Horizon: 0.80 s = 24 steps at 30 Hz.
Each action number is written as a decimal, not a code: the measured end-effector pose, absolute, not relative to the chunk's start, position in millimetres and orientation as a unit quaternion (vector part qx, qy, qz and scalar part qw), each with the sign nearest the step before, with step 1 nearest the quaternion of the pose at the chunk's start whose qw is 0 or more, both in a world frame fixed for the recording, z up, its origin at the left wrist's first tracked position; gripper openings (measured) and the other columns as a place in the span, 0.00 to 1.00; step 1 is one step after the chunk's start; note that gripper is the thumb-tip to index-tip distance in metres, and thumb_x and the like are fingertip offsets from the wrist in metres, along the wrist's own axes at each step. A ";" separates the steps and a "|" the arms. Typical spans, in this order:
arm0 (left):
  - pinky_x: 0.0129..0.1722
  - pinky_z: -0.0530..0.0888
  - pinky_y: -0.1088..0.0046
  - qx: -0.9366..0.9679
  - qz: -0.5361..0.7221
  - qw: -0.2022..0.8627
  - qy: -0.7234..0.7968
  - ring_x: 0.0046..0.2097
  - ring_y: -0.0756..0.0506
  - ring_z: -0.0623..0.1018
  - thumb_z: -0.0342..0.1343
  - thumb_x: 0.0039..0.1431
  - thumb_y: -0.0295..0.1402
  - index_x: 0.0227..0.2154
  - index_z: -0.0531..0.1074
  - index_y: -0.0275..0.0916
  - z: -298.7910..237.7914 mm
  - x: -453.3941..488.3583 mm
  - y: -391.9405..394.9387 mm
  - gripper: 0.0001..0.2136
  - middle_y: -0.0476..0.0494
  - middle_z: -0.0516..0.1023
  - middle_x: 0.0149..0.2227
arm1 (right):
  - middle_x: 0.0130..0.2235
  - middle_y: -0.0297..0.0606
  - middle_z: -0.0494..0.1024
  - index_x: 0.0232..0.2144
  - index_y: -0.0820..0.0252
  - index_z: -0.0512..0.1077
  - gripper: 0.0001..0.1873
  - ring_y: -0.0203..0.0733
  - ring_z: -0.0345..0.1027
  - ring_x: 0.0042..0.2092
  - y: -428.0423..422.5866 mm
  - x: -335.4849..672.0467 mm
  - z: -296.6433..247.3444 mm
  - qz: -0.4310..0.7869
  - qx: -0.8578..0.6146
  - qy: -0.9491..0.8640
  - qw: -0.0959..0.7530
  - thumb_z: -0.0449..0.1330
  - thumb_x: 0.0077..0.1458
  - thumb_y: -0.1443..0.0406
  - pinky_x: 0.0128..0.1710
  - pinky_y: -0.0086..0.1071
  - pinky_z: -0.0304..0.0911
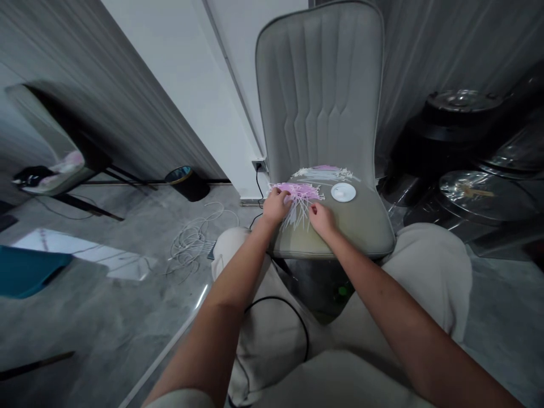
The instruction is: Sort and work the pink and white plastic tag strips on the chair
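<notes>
A grey padded chair (361,226) stands in front of me, its seat used as a work surface. On the seat lies a fanned pile of thin pink and white strips (300,198). My left hand (276,205) rests on the pile's left side, fingers curled onto the strips. My right hand (322,218) sits at the pile's lower right, fingers drawn together as if pinching a strip; what it holds is too small to make out. A second pile of strips (325,171) lies farther back, with a round white lid (343,192) beside it.
My knees flank the chair. A coil of white cable (191,241) lies on the grey floor at left, near a dark round bin (187,181). A black cord (258,187) hangs from a wall socket. Shiny round metal objects (471,187) stack up at right.
</notes>
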<state>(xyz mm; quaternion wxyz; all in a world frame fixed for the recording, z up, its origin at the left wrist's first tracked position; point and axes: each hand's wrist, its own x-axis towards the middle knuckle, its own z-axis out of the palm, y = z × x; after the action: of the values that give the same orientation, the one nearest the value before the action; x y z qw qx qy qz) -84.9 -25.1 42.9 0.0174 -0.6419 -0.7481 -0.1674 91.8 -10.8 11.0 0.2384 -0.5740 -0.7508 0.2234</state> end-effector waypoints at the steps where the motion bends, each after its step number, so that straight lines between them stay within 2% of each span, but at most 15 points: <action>1: 0.54 0.69 0.65 -0.652 -0.157 0.014 -0.742 0.54 0.39 0.73 0.54 0.60 0.41 0.49 0.74 0.43 41.2 -84.9 -24.2 0.16 0.37 0.71 0.51 | 0.40 0.42 0.81 0.44 0.58 0.75 0.16 0.43 0.73 0.40 -6.3 92.7 10.4 0.229 -0.576 -0.746 0.243 0.49 0.63 0.62 0.36 0.31 0.59; 7: 0.50 0.71 0.68 -0.673 -0.123 0.008 -0.729 0.49 0.41 0.76 0.51 0.62 0.39 0.40 0.78 0.40 39.4 -85.0 -13.4 0.13 0.38 0.78 0.44 | 0.39 0.43 0.81 0.43 0.59 0.76 0.16 0.43 0.73 0.38 2.6 93.1 4.7 0.241 -0.582 -0.731 0.262 0.50 0.63 0.61 0.36 0.31 0.59; 12: 0.47 0.71 0.67 -0.644 -0.127 0.028 -0.754 0.47 0.40 0.77 0.47 0.63 0.38 0.43 0.76 0.39 50.7 -98.4 6.0 0.15 0.37 0.79 0.44 | 0.38 0.44 0.81 0.42 0.59 0.76 0.16 0.43 0.73 0.38 1.0 91.3 3.8 0.235 -0.588 -0.730 0.258 0.49 0.63 0.63 0.37 0.31 0.58; 17: 0.46 0.72 0.64 -0.645 -0.116 0.031 -0.755 0.46 0.37 0.77 0.50 0.60 0.37 0.41 0.77 0.39 55.3 -114.9 15.9 0.14 0.35 0.78 0.44 | 0.38 0.45 0.81 0.42 0.60 0.76 0.16 0.43 0.72 0.38 1.7 89.9 3.9 0.217 -0.597 -0.733 0.243 0.49 0.63 0.64 0.37 0.31 0.57; 20: 0.50 0.72 0.64 -0.677 -0.108 0.027 -0.728 0.48 0.38 0.76 0.50 0.59 0.37 0.46 0.75 0.38 62.5 -120.1 11.9 0.16 0.36 0.77 0.45 | 0.39 0.46 0.81 0.41 0.60 0.76 0.16 0.44 0.73 0.38 2.0 88.3 3.5 0.207 -0.603 -0.734 0.234 0.49 0.62 0.64 0.36 0.32 0.57; 24: 0.61 0.65 0.66 -0.736 -0.084 0.015 -0.672 0.58 0.40 0.70 0.50 0.59 0.40 0.56 0.67 0.41 75.9 -123.2 8.1 0.22 0.39 0.72 0.54 | 0.39 0.47 0.82 0.40 0.61 0.77 0.17 0.44 0.73 0.38 2.8 84.5 3.9 0.199 -0.612 -0.734 0.216 0.49 0.63 0.63 0.36 0.32 0.57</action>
<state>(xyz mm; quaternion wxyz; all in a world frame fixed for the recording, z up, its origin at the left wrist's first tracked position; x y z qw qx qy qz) -123.2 8.1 75.9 0.0151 -0.7360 -0.6716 -0.0841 84.5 2.8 3.9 0.2162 -0.6122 -0.7340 0.1994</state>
